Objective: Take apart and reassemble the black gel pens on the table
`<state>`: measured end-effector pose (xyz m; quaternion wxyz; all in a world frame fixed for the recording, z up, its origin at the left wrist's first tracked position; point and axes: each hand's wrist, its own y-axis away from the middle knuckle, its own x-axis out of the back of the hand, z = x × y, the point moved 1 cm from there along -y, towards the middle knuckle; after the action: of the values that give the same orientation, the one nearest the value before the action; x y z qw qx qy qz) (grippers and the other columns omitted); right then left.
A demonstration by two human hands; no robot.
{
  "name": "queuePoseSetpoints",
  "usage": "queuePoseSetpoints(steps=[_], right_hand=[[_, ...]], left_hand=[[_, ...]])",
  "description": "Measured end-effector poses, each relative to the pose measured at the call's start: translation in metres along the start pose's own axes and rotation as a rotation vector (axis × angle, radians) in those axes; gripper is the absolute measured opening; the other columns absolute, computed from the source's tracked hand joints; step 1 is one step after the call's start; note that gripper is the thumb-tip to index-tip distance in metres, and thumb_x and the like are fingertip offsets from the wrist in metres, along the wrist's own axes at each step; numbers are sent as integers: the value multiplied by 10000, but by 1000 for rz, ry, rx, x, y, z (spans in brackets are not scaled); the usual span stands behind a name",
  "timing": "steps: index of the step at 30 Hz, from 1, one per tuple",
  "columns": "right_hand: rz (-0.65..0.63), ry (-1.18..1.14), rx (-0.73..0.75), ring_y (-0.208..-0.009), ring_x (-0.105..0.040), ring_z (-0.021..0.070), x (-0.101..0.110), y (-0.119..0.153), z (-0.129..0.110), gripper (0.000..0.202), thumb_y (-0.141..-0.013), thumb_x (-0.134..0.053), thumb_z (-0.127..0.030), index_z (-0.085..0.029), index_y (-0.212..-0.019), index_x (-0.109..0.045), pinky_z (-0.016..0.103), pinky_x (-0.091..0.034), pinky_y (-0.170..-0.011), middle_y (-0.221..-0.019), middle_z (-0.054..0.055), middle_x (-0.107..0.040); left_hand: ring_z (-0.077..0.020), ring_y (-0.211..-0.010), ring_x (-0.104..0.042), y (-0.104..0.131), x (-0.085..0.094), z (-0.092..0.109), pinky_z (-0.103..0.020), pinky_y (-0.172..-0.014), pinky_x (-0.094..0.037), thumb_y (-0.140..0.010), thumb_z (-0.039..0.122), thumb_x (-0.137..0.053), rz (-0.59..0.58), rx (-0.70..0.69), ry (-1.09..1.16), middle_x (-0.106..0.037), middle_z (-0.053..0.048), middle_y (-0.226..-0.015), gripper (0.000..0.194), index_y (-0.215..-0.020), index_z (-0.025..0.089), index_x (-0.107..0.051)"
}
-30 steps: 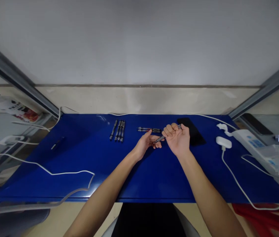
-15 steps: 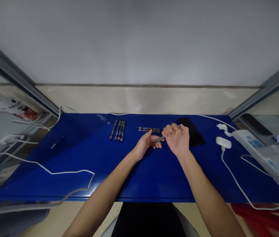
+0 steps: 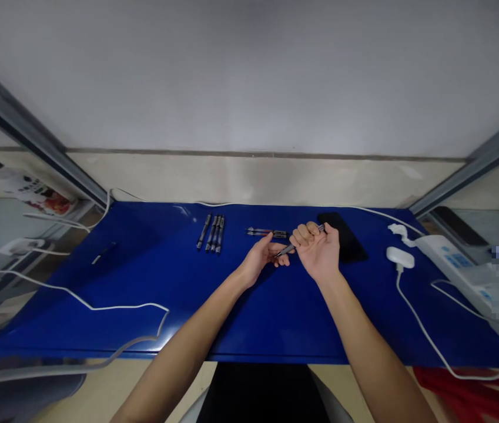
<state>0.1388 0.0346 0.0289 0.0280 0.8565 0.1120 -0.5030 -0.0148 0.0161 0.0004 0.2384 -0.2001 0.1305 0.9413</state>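
My right hand (image 3: 317, 249) is closed around a grey pen (image 3: 287, 249), which slants down to the left with its tip out past my fingers. The pen's upper end shows above my curled fingers, near the thumb. At the tip end is my left hand (image 3: 260, 261), thumb raised and fingers loosely apart; whether its fingers touch the tip I cannot tell. Just behind my hands lie a few thin pens (image 3: 260, 231), side by side and partly hidden. To the left, several dark pens (image 3: 216, 234) rest in a row on the blue table (image 3: 161, 276).
A black flat device (image 3: 348, 238) lies behind my right hand. A white charger case (image 3: 399, 257) with a cable and a white power strip (image 3: 465, 270) stand at the right. White cable (image 3: 121, 306) crosses the left side, near a small dark object (image 3: 104, 252). A bottle (image 3: 33, 191) is far left.
The view has shifted very slightly. Both hands and the pen stay almost in the same place.
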Motion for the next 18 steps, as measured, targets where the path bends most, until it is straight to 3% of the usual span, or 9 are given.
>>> queuePoseSetpoints(steps=[18], right_hand=[[18, 10, 3, -502, -279, 128, 1, -1, -1, 337, -899, -402, -375, -222, -643, -246, 272, -351, -515, -586, -46, -219]], left_hand=[[-181, -693, -553, 1, -1, 0, -298, -686, -350, -960, 576, -235, 4, 0, -15, -668, -118, -738, 716, -963, 67, -739]])
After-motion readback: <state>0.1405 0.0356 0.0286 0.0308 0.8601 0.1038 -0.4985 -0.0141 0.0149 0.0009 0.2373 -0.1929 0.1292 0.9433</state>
